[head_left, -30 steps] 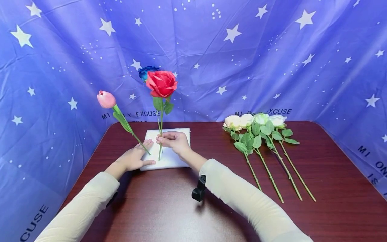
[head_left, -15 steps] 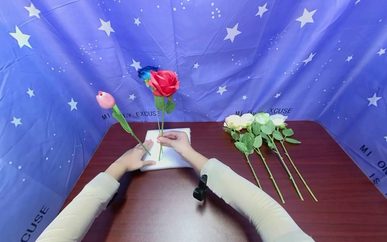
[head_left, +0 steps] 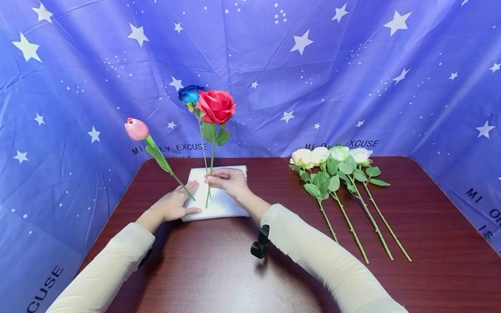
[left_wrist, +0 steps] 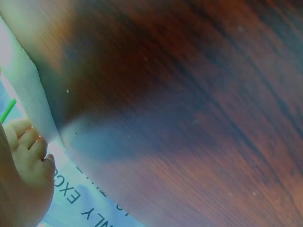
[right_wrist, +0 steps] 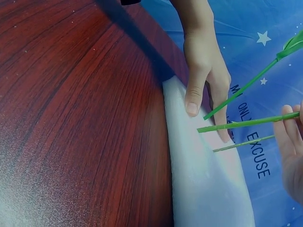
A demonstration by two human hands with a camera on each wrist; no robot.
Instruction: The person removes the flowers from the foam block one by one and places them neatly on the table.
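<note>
A white foam block (head_left: 228,205) lies on the table, and my left hand (head_left: 172,208) rests on its left part, thumb and fingers spread. My right hand (head_left: 232,182) pinches the stem of a red rose (head_left: 216,107) between thumb and fingers; the stem's lower end meets the foam top. Just behind, a blue rose (head_left: 190,94) stands on a thin stem, its bloom partly covered by the red one. Leaning left, a pink tulip (head_left: 137,129) stands in the foam beside my left hand. Three green stems reach the foam in the right wrist view, the rose stem (right_wrist: 246,124) in the middle.
Several white and cream roses (head_left: 339,154) lie side by side on the right of the dark red wooden table (head_left: 219,265). A blue curtain (head_left: 258,56) with white stars hangs behind and along both sides. A black wrist camera (head_left: 259,244) hangs below the right sleeve.
The red bloom has swung slightly to the right, uncovering more of the blue rose. My right fingers have shifted a little rightward with the stem. My left hand has stayed still.
</note>
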